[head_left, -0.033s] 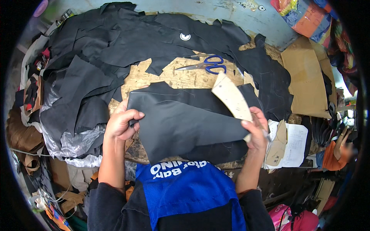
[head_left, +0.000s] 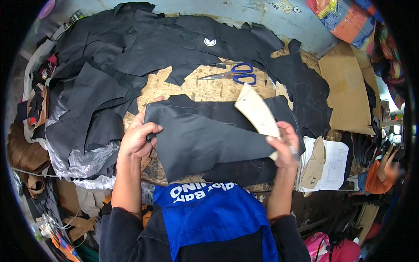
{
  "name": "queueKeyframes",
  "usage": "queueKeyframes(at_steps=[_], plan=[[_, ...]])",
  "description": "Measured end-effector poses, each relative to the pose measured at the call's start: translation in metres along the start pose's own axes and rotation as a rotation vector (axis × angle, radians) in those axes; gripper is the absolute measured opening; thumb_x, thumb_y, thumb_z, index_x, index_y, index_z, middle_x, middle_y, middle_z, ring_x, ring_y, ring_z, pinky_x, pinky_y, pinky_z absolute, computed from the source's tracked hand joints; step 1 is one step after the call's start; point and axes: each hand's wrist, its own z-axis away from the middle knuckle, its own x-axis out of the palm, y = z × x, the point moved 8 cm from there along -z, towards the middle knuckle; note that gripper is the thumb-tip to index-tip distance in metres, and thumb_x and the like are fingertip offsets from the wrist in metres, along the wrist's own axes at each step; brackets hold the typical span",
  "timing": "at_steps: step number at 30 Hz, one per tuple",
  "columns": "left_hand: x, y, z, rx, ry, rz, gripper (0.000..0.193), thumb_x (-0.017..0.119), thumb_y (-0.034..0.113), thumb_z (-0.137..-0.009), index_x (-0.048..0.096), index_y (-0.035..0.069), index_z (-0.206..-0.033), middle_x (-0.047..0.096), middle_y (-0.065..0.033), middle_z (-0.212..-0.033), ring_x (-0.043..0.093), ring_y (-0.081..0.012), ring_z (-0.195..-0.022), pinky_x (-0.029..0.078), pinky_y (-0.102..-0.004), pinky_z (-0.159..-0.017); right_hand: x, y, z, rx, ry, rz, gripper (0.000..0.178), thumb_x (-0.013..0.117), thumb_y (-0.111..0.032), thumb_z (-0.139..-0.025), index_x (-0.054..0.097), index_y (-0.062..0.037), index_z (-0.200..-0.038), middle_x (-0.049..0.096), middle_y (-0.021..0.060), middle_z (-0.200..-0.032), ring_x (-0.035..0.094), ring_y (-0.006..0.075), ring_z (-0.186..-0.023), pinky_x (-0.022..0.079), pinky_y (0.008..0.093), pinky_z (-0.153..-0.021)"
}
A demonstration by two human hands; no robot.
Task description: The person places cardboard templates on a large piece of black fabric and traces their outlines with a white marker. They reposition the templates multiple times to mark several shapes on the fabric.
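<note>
A piece of black, leather-like material (head_left: 205, 137) hangs between my two hands above the worktable. My left hand (head_left: 140, 133) pinches its left edge, thumb on top. At its narrow right end, my right hand (head_left: 286, 144) grips the material's tip together with a cream curved pattern piece (head_left: 257, 109). The pattern piece slants up and left from those fingers. Beneath lies another dark piece (head_left: 209, 105) with a pale drawn line. Scissors with blue handles (head_left: 242, 73) rest on the wooden tabletop (head_left: 198, 89), beyond the material.
Black offcuts (head_left: 131, 48) are heaped across the far and left table. A cardboard box (head_left: 347, 89) stands at the right. Papers (head_left: 334, 163) and a card pattern (head_left: 313, 168) lie right of my right hand. Another person in orange (head_left: 380, 177) is at the far right.
My right hand has shifted slightly left, carrying the pattern piece and the material's tip with it. My left hand has hardly moved.
</note>
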Motion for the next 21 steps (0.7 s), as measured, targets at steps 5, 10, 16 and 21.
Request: queueKeyframes(at_steps=[5,10,16,21], plan=[[-0.047,-0.009,0.019,0.217,0.639,-0.969,0.114,0.080,0.008,-0.067,-0.001,0.012,-0.148,0.050,-0.0158,-0.115,0.057,-0.0183,-0.081,0.050,-0.0278,-0.061,0.019,0.050,-0.004,-0.146,-0.044,0.313,0.043,0.070,0.012,-0.071,0.050,0.0014,-0.107,0.062,0.0075,-0.096,0.059,0.0125,-0.093,0.045,0.0255,-0.084],[-0.026,-0.059,0.042,0.123,0.537,-1.003,0.116,0.078,-0.004,-0.064,0.001,0.016,-0.149,0.047,-0.0038,-0.081,0.045,-0.0100,-0.064,0.042,-0.0235,-0.058,0.015,0.055,0.000,-0.193,-0.032,0.286,0.039,0.068,0.014,-0.072,0.049,0.0001,-0.104,0.061,0.0076,-0.098,0.059,0.0133,-0.093,0.045,0.0266,-0.085],[0.013,-0.010,0.032,0.310,0.315,-0.939,0.083,0.069,-0.005,-0.072,0.031,0.011,-0.143,0.045,0.0021,-0.068,0.040,-0.0059,-0.059,0.037,-0.0219,-0.054,0.022,0.014,-0.027,-0.317,0.012,0.226,0.037,0.068,0.014,-0.070,0.049,-0.0029,-0.096,0.057,0.0065,-0.094,0.058,0.0147,-0.090,0.045,0.0281,-0.085],[0.013,0.097,-0.058,0.678,0.282,-0.875,0.078,0.074,0.004,-0.070,0.038,0.006,-0.139,0.055,0.0015,-0.070,0.049,-0.0053,-0.065,0.042,-0.0221,-0.059,0.030,-0.050,-0.125,-0.412,0.153,0.200,0.031,0.072,0.004,-0.072,0.050,-0.0029,-0.093,0.058,0.0062,-0.088,0.057,0.0145,-0.081,0.045,0.0270,-0.076]])
